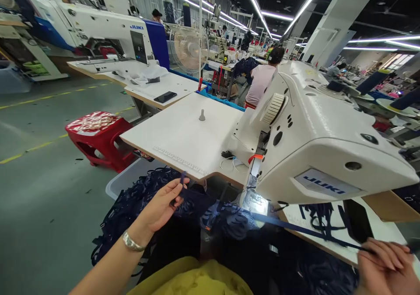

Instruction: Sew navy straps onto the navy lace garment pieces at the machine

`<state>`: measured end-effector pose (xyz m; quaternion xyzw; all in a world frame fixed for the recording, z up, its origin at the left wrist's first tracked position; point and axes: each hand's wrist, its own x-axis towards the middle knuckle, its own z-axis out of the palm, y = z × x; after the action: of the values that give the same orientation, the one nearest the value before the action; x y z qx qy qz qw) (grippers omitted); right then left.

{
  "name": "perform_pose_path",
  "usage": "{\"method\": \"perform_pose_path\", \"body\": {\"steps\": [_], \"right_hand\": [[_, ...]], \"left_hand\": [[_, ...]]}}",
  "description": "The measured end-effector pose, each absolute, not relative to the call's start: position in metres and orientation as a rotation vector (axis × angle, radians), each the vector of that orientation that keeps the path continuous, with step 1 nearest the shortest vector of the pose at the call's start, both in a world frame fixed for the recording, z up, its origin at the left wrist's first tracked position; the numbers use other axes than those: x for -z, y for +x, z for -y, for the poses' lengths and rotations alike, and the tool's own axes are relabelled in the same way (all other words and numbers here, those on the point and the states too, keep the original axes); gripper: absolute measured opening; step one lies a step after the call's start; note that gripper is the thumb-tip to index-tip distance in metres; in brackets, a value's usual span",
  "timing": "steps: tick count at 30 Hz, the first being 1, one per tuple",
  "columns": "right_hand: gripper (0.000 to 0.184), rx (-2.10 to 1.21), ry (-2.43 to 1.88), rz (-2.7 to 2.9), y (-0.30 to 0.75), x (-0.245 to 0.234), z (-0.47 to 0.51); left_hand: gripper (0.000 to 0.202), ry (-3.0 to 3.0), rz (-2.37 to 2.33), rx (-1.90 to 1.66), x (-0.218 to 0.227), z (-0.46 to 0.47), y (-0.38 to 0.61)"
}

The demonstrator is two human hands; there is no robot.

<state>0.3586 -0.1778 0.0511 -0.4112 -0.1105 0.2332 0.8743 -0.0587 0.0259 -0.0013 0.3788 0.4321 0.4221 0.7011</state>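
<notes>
My left hand [169, 199], a watch on its wrist, pinches the end of a narrow navy strip just in front of the table edge. On the far right my right hand [389, 262] is closed around a navy strap [305, 230], which runs taut from the lit needle area of the white sewing machine [328, 155]. Whether both hands hold one and the same strap I cannot tell. Below my left hand lies a heap of navy strips [141, 203], partly spilling over a clear plastic bin [114, 181].
The white table [190, 133] carries a grey spool pin and a printed ruler. A red stool [101, 137] stands at left. A phone [166, 97] lies on the neighbouring table. Near my right hand are a dark flat object [357, 220] and navy strips. A co-worker [260, 81] sits beyond.
</notes>
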Motion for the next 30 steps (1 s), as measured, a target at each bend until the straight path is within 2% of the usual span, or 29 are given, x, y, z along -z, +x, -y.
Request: {"method": "perform_pose_path", "body": {"steps": [3, 6, 7, 10, 13, 15, 17, 26, 30], "right_hand": [[0.035, -0.244, -1.098, 0.222, 0.374, -0.053, 0.204], [0.023, -0.091, -1.301, 0.259, 0.352, -0.05, 0.205], [0.017, -0.099, -1.359, 0.283, 0.337, -0.049, 0.202], [0.022, -0.412, -1.74, 0.699, 0.281, -0.049, 0.185], [0.023, -0.68, -1.747, 1.179, 0.231, -0.052, 0.163], [0.019, -0.622, -1.712, 1.287, 0.211, -0.054, 0.152], [0.016, -0.578, -1.7, 1.32, 0.201, -0.054, 0.147], [0.013, -0.549, -1.676, 1.346, 0.194, -0.049, 0.148], [0.018, -0.767, -1.622, 1.314, 0.192, -0.051, 0.149]], "left_hand": [[0.032, 0.895, -0.983, -0.919, -0.005, -0.024, -0.053], [0.028, 1.014, -0.973, -0.878, -0.017, -0.017, -0.034], [0.025, 1.059, -0.958, -0.851, -0.023, -0.013, -0.026], [0.016, 1.354, -0.81, -0.723, -0.042, 0.002, 0.002], [0.018, 1.748, -0.573, -0.564, -0.051, 0.018, 0.026], [0.022, 1.852, -0.557, -0.501, -0.05, 0.027, 0.036], [0.025, 1.887, -0.604, -0.473, -0.047, 0.032, 0.041], [0.014, 1.997, -0.663, -0.412, -0.039, 0.035, 0.046], [0.015, 2.022, -0.594, -0.401, -0.035, 0.036, 0.043]]}}
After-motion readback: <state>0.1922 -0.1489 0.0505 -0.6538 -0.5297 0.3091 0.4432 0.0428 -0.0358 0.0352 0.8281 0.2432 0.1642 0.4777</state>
